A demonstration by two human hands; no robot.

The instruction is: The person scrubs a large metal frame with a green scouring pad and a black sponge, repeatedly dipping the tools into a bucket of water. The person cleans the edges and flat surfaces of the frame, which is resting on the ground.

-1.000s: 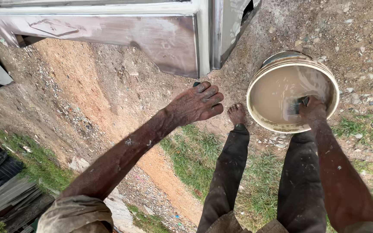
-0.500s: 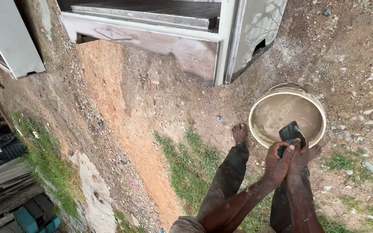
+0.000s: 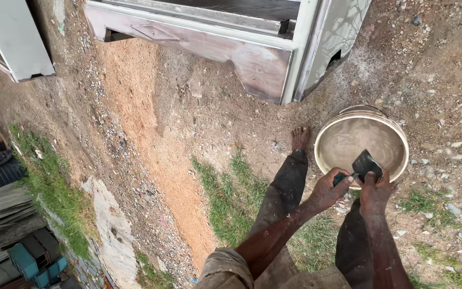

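Left hand [image 3: 331,188] gripping dark handle of scraper [image 3: 363,166], fingers clenched around it. Right hand [image 3: 374,188] pressing on near edge of blade, fingers curled; grip type hard to tell. Scraper hanging over near rim of bucket [image 3: 397,134], blade tilted. Bucket sitting on gravel, right of bare foot [image 3: 299,137], holding pale grey liquid. Blade looking dark and mostly clean; judged as tool cleaning well along, with handle end possibly remaining. Grey metal panel [image 3: 241,53] lying far side, untouched.
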